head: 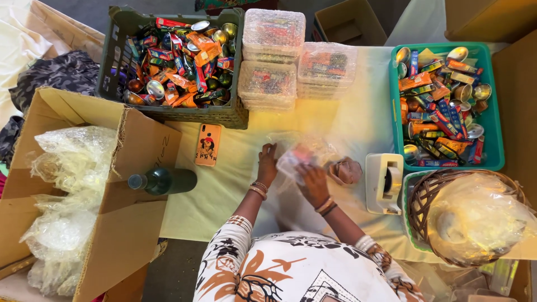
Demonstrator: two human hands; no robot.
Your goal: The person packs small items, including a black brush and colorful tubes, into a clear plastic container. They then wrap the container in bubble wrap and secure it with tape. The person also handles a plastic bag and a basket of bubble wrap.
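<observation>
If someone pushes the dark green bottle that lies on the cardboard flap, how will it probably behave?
The dark green bottle lies on its side on the flap of the cardboard box, so it would probably roll, perhaps off the flap. It looks rigid, not floppy, and its surface is glossy, so it may be somewhat slippery. Whether it is glass or full cannot be told.

Two crates [114, 53] [495, 140], four stacks of clear packed boxes [274, 28], one green bottle [165, 180], one phone [207, 145], one tape dispenser [384, 182].

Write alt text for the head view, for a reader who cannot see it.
Both hands, left hand and right hand, hold a clear plastic packet over a cloth-covered table, between a dark crate and teal tray of colourful small goods.
</observation>
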